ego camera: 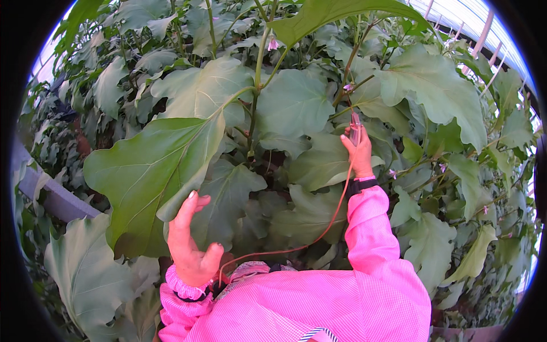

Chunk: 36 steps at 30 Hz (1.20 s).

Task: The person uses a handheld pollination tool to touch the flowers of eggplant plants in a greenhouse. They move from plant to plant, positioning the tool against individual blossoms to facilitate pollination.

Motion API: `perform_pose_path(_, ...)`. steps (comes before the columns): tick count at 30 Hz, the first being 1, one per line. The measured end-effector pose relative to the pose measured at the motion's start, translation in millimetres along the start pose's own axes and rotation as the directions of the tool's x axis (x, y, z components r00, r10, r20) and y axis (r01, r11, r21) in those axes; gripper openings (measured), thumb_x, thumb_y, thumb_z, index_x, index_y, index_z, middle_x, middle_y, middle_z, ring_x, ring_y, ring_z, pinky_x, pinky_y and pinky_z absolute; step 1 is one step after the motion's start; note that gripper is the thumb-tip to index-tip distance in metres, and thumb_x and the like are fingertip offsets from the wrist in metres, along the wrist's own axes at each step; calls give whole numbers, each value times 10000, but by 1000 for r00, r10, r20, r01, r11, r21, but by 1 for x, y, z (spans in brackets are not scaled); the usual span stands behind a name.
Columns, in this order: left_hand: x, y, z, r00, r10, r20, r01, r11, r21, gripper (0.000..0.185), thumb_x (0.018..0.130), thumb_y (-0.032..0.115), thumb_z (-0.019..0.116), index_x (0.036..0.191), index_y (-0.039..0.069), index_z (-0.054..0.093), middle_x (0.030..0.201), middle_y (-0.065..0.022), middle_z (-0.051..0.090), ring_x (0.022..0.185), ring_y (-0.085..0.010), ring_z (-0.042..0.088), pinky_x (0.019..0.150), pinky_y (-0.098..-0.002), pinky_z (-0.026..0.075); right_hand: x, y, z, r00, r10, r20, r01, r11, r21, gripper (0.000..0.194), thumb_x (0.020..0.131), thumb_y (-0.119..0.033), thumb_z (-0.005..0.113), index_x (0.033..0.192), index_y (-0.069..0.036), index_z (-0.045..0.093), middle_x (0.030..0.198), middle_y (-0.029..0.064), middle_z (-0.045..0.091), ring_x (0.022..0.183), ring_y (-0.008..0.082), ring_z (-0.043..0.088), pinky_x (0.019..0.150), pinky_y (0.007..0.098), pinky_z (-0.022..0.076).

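My right hand (358, 149) is closed around a small clear and pinkish handheld device (355, 128), its tip pointing up towards a stem. From the device a thin red-orange tube or cord (335, 213) hangs in a curve and runs to my waist. Just above the tip is a small purple flower (348, 87) on an eggplant stem (350, 64). My left hand (190, 243) is raised, thumb and fingers apart. Its fingertips touch or nearly touch the curled edge of a big eggplant leaf (158, 164). Fingers on the device's far side are hidden.
Dense eggplant foliage surrounds both hands, with an upright green stem (258, 77) in front of me and a pink flower (272, 43) hanging from it. A grey band-like strip (64, 199) crosses at left. Greenhouse framing (485, 34) shows at upper right.
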State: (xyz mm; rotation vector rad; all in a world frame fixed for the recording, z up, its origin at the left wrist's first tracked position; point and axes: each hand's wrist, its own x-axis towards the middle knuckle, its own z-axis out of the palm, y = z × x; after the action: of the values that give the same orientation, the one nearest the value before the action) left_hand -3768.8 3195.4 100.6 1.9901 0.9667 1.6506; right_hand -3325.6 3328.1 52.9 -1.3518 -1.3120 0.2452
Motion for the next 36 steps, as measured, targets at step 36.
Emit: perform_pose_path(36, 11, 9, 28, 999, 27, -21, -27, 1000, -2, 728, 725, 160, 616, 1406, -44, 460, 1378, -222, 552, 1097, -324, 638, 948, -410, 486, 64, -68, -17, 955, 295, 34, -295, 934, 199, 422, 926, -306, 668, 1211, -9, 578, 1026, 71, 678, 912, 183, 683, 704, 281, 531)
